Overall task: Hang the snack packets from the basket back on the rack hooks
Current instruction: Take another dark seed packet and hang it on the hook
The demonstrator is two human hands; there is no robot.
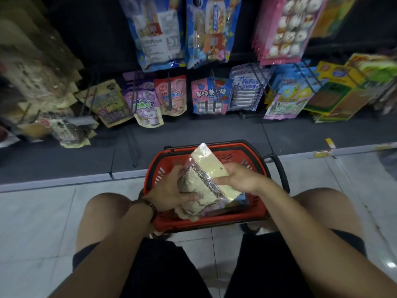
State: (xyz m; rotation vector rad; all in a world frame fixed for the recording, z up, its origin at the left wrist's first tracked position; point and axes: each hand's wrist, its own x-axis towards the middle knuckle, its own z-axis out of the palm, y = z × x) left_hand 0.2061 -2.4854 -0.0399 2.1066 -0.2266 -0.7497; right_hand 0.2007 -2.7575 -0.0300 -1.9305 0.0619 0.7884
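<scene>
Head view, steeply downward, close over basket (206,220), facing rack (169,93).

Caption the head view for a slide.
Left hand and right hand hold a snack packet over the red basket, facing the stocked rack.

Both hands on one packet (204,181) now, held over the red basket (214,221). The left hand (169,190) grips the lumpy, clear lower end; the right hand (240,179) pinches the edge of the cream header card. More packets lie in the basket beneath. The person crouches on pale tiles (43,222). Ahead, bright packs (209,96) hang in rows on the rack's hooks (169,93).
</scene>
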